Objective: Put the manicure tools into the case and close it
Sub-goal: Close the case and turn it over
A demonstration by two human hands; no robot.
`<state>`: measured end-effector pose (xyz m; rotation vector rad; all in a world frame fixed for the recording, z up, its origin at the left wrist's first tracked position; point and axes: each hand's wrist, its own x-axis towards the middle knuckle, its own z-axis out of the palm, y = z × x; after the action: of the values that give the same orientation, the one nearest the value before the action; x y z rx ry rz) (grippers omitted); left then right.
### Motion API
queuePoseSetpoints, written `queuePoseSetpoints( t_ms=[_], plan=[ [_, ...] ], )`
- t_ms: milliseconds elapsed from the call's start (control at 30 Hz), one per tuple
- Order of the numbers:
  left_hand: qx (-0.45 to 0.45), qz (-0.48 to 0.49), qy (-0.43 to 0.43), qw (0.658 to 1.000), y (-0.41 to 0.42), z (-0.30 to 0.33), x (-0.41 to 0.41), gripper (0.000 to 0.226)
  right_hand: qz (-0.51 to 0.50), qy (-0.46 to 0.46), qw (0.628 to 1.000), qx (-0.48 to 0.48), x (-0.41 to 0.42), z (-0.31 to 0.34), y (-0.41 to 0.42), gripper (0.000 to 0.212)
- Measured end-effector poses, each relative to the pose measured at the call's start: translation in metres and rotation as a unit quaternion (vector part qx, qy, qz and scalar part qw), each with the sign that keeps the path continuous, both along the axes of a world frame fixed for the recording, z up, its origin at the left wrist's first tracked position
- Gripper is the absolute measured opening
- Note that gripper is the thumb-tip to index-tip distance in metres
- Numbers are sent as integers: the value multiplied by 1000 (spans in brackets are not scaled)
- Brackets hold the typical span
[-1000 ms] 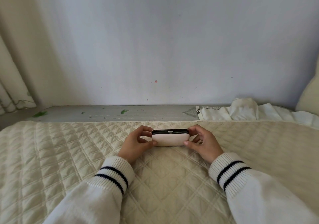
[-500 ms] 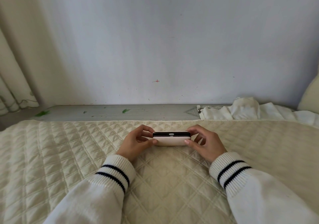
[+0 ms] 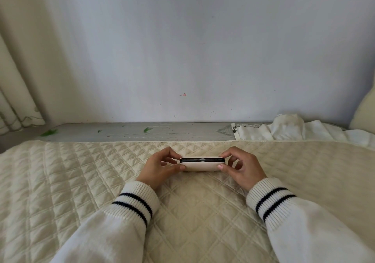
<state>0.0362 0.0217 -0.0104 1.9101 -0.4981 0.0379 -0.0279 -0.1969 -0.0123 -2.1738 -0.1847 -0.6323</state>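
Cream quilted bed cover [image 3: 81, 181] supports the work. Between both grips lies the flat cream plastic manicure case [image 3: 202, 165], each end pinched by left hand [image 3: 160, 167] and right hand [image 3: 243, 167]. A dark seam shows under its lid. Judged step: closing. Next: press the lid down until latched.
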Motion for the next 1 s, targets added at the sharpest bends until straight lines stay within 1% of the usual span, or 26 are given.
queuePoseSetpoints(
  t_ms=[100, 300, 467, 800, 1000],
  plan=[
    [6, 2, -3, 1000, 0, 0, 0, 23, -2, 1, 1000, -3, 1, 0, 0, 17],
    [9, 1, -1, 1000, 0, 1, -1, 21, -9, 4, 1000, 2, 1, -1, 0, 17],
    [1, -2, 8, 1000, 0, 2, -3, 21, -14, 6, 1000, 1, 0, -1, 0, 13],
    [-9, 1, -1, 1000, -1, 2, -3, 22, -18, 14, 1000, 20, 0, 1, 1, 17],
    [-20, 7, -24, 999, -2, 0, -1, 25, -18, -28, 999, -37, 2, -2, 2, 16]
  ],
)
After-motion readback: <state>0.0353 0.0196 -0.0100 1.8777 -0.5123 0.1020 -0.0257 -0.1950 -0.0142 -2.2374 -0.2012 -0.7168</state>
